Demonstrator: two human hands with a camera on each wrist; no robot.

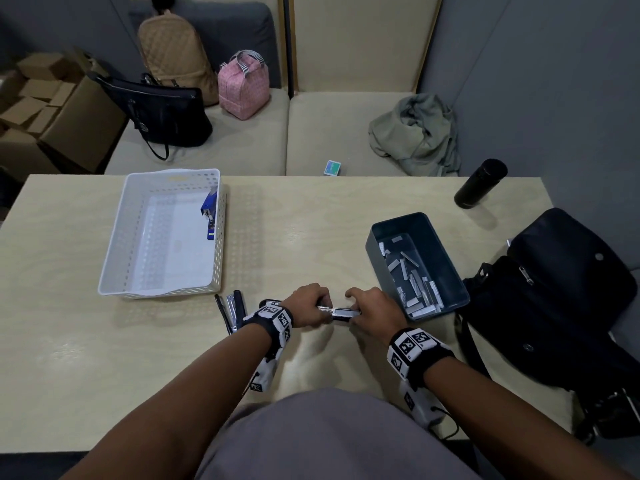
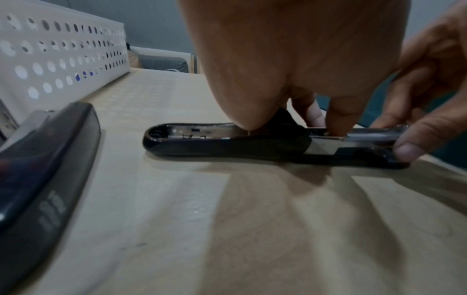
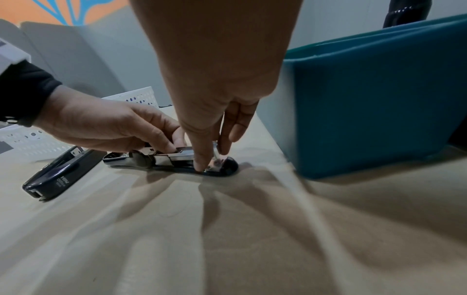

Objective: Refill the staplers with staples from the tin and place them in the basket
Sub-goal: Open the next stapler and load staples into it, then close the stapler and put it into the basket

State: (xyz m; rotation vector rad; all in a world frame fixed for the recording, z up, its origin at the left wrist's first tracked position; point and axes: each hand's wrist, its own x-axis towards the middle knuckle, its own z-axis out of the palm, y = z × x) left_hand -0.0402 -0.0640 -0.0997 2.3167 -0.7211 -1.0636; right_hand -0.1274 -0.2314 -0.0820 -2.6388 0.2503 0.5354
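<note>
A black stapler lies opened flat on the table's near middle, its lid folded back to the left and its metal magazine facing up. My left hand grips the magazine near the hinge, fingers curled over it. My right hand pinches the stapler's front end, thumb on the near side and fingers behind. A second black stapler lies shut just to the left. The dark tin holds several staple strips. A blue stapler rests in the white basket.
A black bottle stands at the table's far right and a black bag lies off the right edge. The tin's wall is close beside my right hand. Bags and a garment sit on the bench behind.
</note>
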